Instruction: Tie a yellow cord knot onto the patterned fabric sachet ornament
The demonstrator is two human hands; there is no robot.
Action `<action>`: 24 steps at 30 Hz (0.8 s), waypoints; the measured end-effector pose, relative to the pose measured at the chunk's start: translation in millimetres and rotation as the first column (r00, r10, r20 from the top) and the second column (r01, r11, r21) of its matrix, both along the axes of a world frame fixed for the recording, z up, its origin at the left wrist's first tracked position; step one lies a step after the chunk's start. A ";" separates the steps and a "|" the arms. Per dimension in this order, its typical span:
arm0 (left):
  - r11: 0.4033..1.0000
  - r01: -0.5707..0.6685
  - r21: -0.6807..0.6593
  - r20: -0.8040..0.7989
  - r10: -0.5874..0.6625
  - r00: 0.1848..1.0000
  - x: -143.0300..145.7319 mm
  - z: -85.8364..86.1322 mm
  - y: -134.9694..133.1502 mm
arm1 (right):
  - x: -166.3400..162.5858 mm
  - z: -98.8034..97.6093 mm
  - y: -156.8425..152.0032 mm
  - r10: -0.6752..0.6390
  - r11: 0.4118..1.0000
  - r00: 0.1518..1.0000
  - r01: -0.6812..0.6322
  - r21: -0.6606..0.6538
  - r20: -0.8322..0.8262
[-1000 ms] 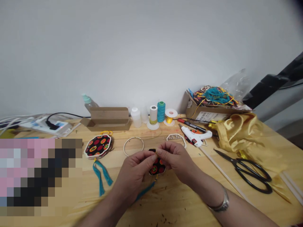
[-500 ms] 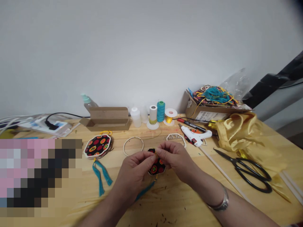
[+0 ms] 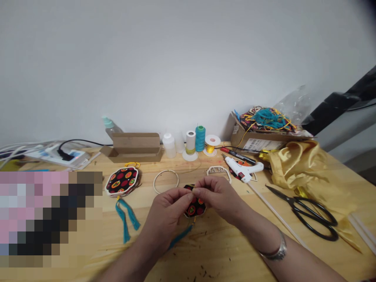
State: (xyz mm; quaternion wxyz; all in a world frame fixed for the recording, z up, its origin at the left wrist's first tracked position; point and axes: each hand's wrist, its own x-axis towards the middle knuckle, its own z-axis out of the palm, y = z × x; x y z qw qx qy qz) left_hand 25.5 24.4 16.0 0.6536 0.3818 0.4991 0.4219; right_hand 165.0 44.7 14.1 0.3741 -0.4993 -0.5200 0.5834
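Note:
My left hand [image 3: 169, 209] and my right hand [image 3: 219, 197] meet above a small black patterned pendant [image 3: 194, 207] with red and orange flowers and a pale rim. Both pinch, thumb against forefinger, at the pendant's top edge. A speck of yellow cord shows between the fingertips; most of it is hidden by the fingers. Below the pendant, a teal tassel [image 3: 180, 237] trails toward the left wrist. To the left lies a stack of larger matching pendants [image 3: 122, 181] with teal tassels [image 3: 126, 219].
Around the hands lie a wooden ring [image 3: 166, 181], a lattice frame [image 3: 219, 172], a glue gun [image 3: 243, 168] and black scissors [image 3: 305, 211]. Thread spools [image 3: 200, 139], a white bottle [image 3: 169, 145] and an open cardboard box [image 3: 135, 150] line the wall. Gold cloth [image 3: 296, 164] covers the right side.
Almost nothing differs. The fingertips have shifted very slightly at the pendant's top, both hands still pinching; the whole view has drifted a little.

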 end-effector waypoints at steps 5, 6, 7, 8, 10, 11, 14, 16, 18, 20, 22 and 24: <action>0.999 0.009 0.053 -0.065 -0.006 0.998 -2.7 -2.1 -0.8 | 4.0 -0.9 1.3 0.013 0.987 0.985 -0.040 0.153 0.174; 0.998 0.001 0.064 -0.083 0.005 0.997 -3.5 -2.3 -0.7 | 5.0 -1.4 2.2 0.001 0.981 0.979 -0.041 0.191 0.205; 0.997 -0.014 0.074 -0.107 0.022 0.994 -4.2 -2.4 -0.4 | 6.0 -1.7 3.2 -0.017 0.972 0.972 -0.039 0.232 0.236; 0.996 -0.030 0.085 -0.137 0.042 0.990 -4.9 -2.2 0.1 | 6.9 -1.7 4.3 -0.043 0.962 0.963 -0.032 0.271 0.266; 0.990 -0.056 0.127 -0.216 0.083 0.973 -6.0 -1.5 1.3 | 8.5 -1.0 6.3 -0.103 0.945 0.943 -0.006 0.326 0.316; 0.986 -0.055 0.157 -0.260 0.095 0.961 -6.4 -1.2 2.0 | 9.1 -0.4 7.0 -0.132 0.939 0.933 0.010 0.344 0.333; 0.971 0.006 0.239 -0.368 0.085 0.926 -6.8 -1.3 3.1 | 10.7 0.4 8.2 -0.198 0.923 0.909 0.047 0.382 0.366; 0.955 0.063 0.291 -0.407 0.064 0.911 -6.3 -3.1 2.8 | 11.2 -1.2 8.6 -0.213 0.918 0.904 0.055 0.392 0.370; 0.928 0.126 0.352 -0.430 0.041 0.902 -5.1 -6.4 2.0 | 11.1 -4.1 9.0 -0.202 0.927 0.918 0.066 0.370 0.342; 0.897 0.187 0.400 -0.455 0.018 0.890 -3.4 -10.1 1.1 | 9.9 -6.8 9.1 -0.173 0.947 0.951 0.090 0.308 0.257; 0.886 0.227 0.405 -0.480 -0.005 0.877 -1.4 -12.6 0.1 | 7.6 -7.4 8.6 -0.130 0.973 0.984 0.103 0.206 0.121; 0.888 0.256 0.381 -0.492 -0.039 0.870 0.6 -12.3 -1.0 | 5.0 -5.5 7.3 -0.071 0.993 0.997 0.074 0.096 -0.036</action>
